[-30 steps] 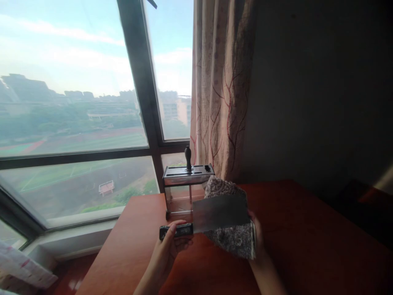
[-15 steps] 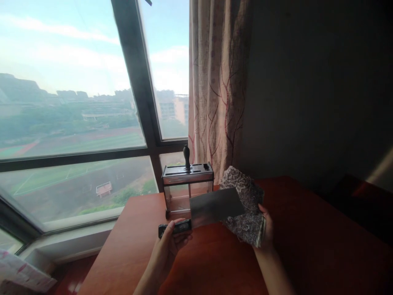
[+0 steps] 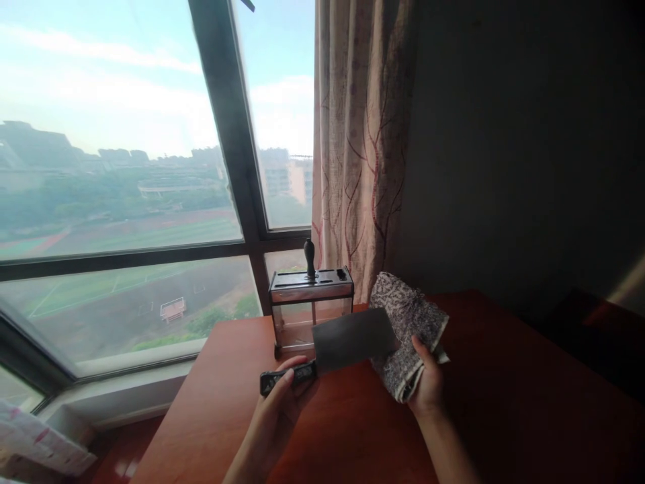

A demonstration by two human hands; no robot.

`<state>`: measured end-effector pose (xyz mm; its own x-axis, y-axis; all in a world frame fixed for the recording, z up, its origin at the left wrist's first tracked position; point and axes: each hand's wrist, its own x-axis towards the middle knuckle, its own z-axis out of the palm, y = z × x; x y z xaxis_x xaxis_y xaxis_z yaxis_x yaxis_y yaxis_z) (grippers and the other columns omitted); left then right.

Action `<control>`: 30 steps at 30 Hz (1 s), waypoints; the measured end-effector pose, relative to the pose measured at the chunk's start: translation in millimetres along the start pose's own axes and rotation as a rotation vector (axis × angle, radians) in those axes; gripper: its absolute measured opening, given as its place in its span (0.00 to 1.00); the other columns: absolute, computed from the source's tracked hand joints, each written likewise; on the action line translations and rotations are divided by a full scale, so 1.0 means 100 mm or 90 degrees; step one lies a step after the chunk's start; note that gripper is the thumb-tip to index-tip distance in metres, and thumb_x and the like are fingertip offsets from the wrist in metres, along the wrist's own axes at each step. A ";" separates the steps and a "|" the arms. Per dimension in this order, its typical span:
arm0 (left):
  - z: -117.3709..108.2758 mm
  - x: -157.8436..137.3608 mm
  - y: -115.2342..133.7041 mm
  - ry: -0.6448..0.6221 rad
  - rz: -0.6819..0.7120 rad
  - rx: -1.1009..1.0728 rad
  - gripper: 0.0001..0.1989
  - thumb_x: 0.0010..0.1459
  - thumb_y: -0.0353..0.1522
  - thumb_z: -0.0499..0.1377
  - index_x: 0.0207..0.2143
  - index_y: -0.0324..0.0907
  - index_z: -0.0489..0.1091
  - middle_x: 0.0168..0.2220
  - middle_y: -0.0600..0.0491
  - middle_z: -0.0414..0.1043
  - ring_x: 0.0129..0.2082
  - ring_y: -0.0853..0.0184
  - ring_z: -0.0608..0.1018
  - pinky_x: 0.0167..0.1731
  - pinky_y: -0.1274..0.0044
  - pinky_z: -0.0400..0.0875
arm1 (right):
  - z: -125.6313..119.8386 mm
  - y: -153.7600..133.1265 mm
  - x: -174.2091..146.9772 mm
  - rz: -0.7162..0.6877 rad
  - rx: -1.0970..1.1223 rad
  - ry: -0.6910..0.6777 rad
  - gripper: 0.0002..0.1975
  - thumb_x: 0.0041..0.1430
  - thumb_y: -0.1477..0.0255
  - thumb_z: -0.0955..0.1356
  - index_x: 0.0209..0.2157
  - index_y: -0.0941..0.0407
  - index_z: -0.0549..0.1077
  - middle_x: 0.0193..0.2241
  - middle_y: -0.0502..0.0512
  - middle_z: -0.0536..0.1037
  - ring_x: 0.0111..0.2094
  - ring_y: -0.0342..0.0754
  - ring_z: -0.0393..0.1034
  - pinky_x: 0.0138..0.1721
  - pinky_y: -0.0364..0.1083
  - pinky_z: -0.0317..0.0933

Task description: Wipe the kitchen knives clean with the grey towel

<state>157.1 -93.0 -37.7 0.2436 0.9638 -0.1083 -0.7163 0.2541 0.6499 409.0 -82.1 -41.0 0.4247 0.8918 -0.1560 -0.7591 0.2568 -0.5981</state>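
Observation:
My left hand (image 3: 286, 393) is closed round the black handle of a cleaver (image 3: 353, 339), whose broad dark blade points to the right above the table. In my right hand (image 3: 428, 380) is a folded, speckled grey cloth (image 3: 408, 329), pinched with the thumb on top. The blade's far end meets the cloth; whether the cloth wraps behind it is hidden. Just beyond the blade stands a knife block (image 3: 311, 288) with clear sides and a slotted top. A black-handled tool (image 3: 309, 259) sticks up out of it.
The reddish-brown wooden table (image 3: 201, 396) spreads under my hands. Behind it are a large window (image 3: 125, 252) at the left and a patterned curtain (image 3: 363, 148). A dark wall (image 3: 519, 148) rises at the right.
The cloth has shifted slightly right and turned, with its right edge flaring out more. My right thumb now lies on its face. The cleaver has barely moved.

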 end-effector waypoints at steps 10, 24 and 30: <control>-0.01 0.01 0.11 0.015 0.044 -0.025 0.09 0.58 0.32 0.60 0.40 0.41 0.76 0.42 0.45 0.80 0.45 0.57 0.79 0.51 0.65 0.70 | 0.04 0.13 -0.13 -0.195 -0.181 0.119 0.25 0.45 0.69 0.76 0.47 0.50 0.73 0.45 0.50 0.79 0.54 0.52 0.68 0.56 0.52 0.61; 0.04 -0.01 0.08 0.030 0.071 0.015 0.10 0.55 0.32 0.62 0.41 0.40 0.76 0.44 0.45 0.80 0.47 0.55 0.78 0.54 0.65 0.67 | -0.10 0.44 -0.27 -0.461 -0.653 -0.147 0.21 0.55 0.67 0.66 0.51 0.54 0.72 0.52 0.61 0.74 0.60 0.63 0.59 0.61 0.65 0.48; 0.04 0.00 0.06 0.032 0.084 0.027 0.13 0.54 0.32 0.63 0.43 0.39 0.75 0.45 0.43 0.79 0.47 0.54 0.78 0.54 0.64 0.67 | 0.16 0.50 -0.46 -0.698 -1.023 -0.335 0.36 0.53 0.78 0.60 0.65 0.57 0.53 0.67 0.62 0.52 0.66 0.64 0.43 0.62 0.68 0.43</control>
<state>155.5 -91.4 -30.2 0.1144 0.9918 -0.0568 -0.7110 0.1217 0.6926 343.8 -104.8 -50.9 -0.0724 0.6967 0.7137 0.8422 0.4261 -0.3305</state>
